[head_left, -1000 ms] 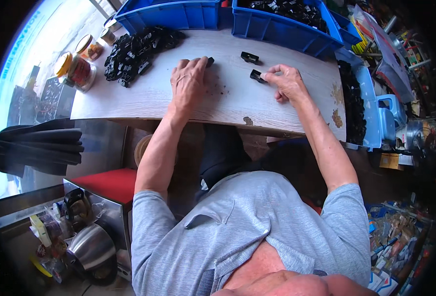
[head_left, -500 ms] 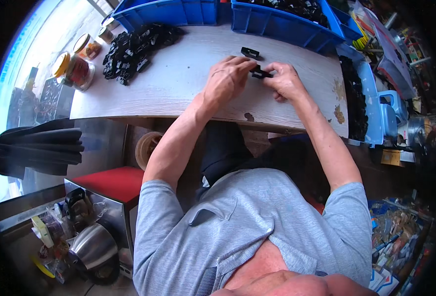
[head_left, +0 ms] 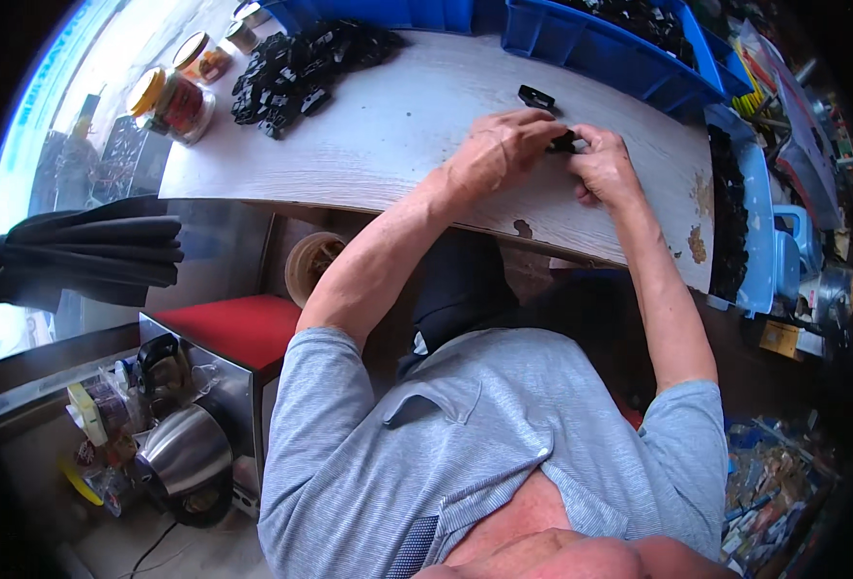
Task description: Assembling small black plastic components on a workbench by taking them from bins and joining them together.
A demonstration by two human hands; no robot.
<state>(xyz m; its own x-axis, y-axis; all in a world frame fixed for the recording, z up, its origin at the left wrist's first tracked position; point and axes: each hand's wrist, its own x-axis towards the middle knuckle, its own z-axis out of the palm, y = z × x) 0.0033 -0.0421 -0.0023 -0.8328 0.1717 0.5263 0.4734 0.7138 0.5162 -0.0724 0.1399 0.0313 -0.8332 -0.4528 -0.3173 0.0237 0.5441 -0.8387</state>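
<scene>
Above the pale tabletop my two hands meet at a small black plastic part. The fingers of my left hand curl over its left end. On its right end, my right hand pinches it between thumb and fingers. My fingers cover much of the part, so its full shape is hidden. Just beyond my hands lies another black plastic part, an oblong piece with an opening in it, touched by neither hand. A heap of similar black parts lies at the table's far left.
Blue bins stand along the back, one filled with black parts. A light blue tray of black pieces flanks the right edge. Jars stand at the far left. A metal kettle is low on the left beside a red-topped cabinet.
The whole view has shifted, with the table and hands now further right and the table slightly tilted. Both hands keep hold of the same black part; the loose one lies where it was.
</scene>
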